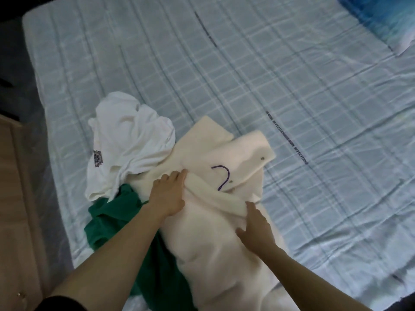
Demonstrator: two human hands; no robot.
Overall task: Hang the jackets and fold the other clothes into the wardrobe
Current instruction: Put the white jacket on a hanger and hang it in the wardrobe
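Observation:
A cream jacket (215,239) lies lengthwise on the bed, collar toward the far side. A purple hanger hook (222,177) pokes out at its neck; the hanger's body is hidden inside. My left hand (168,194) presses flat on the jacket's left shoulder, fingers pinching a fold of the fabric. My right hand (256,227) rests on the right front, fingers spread near the lapel edge. A crumpled white T-shirt (130,140) with a small printed logo lies to the left. A green garment (116,218) is partly under the jacket and my left arm.
The bed (292,86) has a pale blue checked sheet with wide bare space at the right and far side. A blue pillow (381,16) sits at the far right corner. A light wooden cabinet (13,221) stands at the left edge beside the mattress.

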